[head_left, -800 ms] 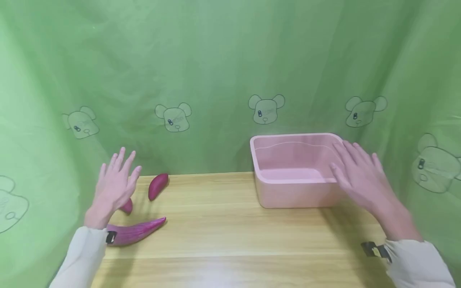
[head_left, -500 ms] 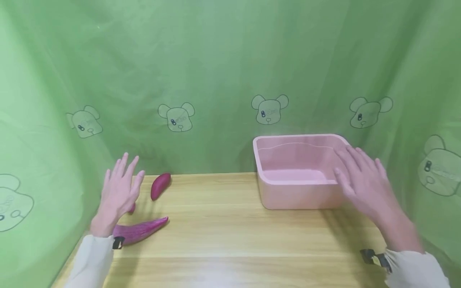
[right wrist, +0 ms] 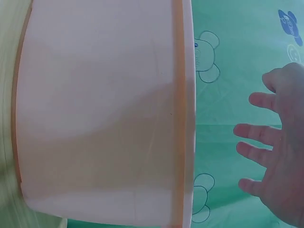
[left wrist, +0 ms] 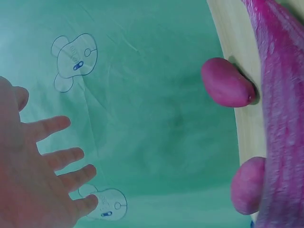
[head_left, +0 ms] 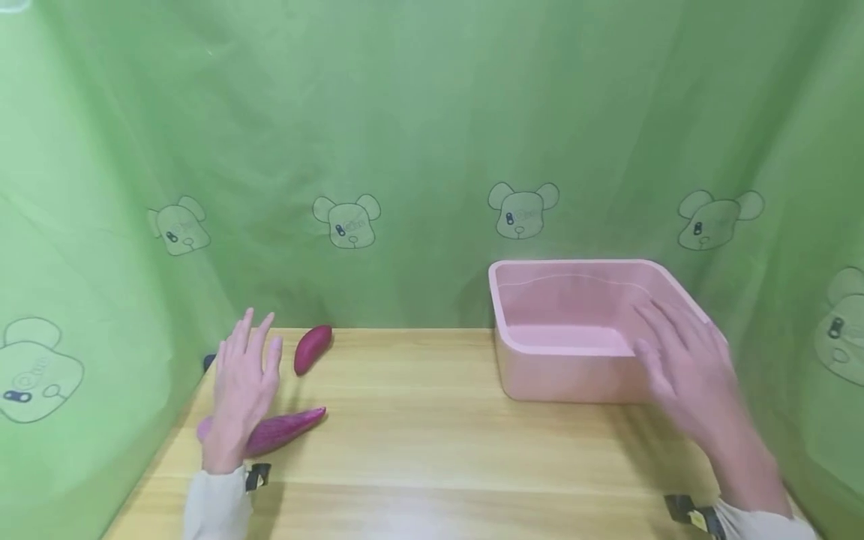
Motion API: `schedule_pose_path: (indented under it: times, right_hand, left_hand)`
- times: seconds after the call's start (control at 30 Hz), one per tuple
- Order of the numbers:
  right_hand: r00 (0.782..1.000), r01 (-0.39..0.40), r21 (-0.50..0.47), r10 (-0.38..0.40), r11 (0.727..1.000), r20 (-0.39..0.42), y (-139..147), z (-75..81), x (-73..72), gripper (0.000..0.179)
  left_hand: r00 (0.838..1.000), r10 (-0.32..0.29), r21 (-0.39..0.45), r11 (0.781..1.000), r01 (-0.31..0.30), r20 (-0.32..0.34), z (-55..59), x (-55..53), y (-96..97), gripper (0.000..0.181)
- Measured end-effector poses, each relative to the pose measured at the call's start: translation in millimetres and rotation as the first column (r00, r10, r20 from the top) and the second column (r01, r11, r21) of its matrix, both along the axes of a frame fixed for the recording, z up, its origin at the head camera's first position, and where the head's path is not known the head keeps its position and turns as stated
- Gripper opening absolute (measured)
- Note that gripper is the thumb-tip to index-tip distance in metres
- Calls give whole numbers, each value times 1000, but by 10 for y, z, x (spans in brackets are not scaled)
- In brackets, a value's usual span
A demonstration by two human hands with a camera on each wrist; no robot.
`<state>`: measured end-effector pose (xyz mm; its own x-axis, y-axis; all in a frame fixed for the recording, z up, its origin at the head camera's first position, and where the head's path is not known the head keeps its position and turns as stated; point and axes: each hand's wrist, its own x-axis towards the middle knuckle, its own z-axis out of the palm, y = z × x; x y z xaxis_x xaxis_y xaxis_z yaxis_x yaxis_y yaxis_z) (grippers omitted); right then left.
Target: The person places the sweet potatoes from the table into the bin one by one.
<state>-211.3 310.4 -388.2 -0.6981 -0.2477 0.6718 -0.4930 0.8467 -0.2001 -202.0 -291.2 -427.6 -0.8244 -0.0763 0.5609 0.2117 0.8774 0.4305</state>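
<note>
In the head view, the left hand (head_left: 244, 382) is hovering over the left side of the wooden table (head_left: 412, 450), its fingers extending loosely and gripping nothing. The long purple eggplant (head_left: 286, 431) is lying lower down, below the wrist and heel of that hand, nearer the person than the fingertips. Its long axis is running mostly sideways, the tapered tip pointing right and slightly away, so the fingers are pointing across the axis and past it. One purple sweet potato (head_left: 313, 350) is resting beyond the eggplant, just right of the fingertips. A second purple sweet potato (left wrist: 248, 185) is showing only in the left wrist view, partly hidden by the eggplant; I cannot tell whether they are touching. The right hand (head_left: 695, 367), equally released, is hanging beside the right end of the pink bin (head_left: 574, 379), well apart from the vegetables, leaving the left hand clearly nearer.
</note>
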Motion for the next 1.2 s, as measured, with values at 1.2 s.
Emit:
schedule_pose_path:
  times: [1.2]
  right_hand:
    - [999, -11, -127, 15, 992, 36, -37, -431, -177, 44]
  left_hand:
    - [957, -20, -54, 998, 37, 289, -137, 258, -224, 39]
